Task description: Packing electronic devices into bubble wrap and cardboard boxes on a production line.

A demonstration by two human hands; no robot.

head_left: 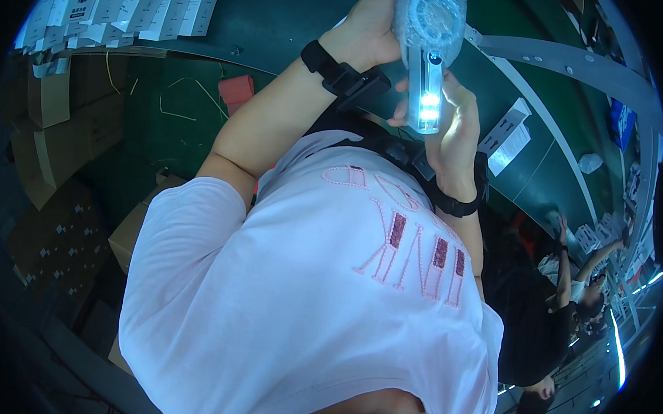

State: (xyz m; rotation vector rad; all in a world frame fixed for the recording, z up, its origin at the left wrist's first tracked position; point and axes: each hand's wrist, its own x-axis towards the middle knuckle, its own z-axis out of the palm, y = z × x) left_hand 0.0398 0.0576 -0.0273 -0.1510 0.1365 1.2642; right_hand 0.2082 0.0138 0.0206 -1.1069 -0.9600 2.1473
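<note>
A handheld fan point(430, 100) in clear plastic wrap is at the top of the head view, its round grille up and its handle pointing down at me. Bright white light shines along the lower part of the handle. My left hand point(372, 31) grips it by the round head, with the fingertips partly hidden behind. My right hand point(455, 127) is closed around the lower handle from behind, fingers showing on both sides. Just right of that hand, a small white carton point(507, 141) with an opened flap lies on the green worktop point(281, 16).
Many white printed cartons point(133, 6) are lined up at the far left. Below them are brown cardboard boxes point(45, 150) and a red container point(237, 92). A grey metal frame point(574, 66) arcs along the right. A person in black point(526, 319) and others work at the right.
</note>
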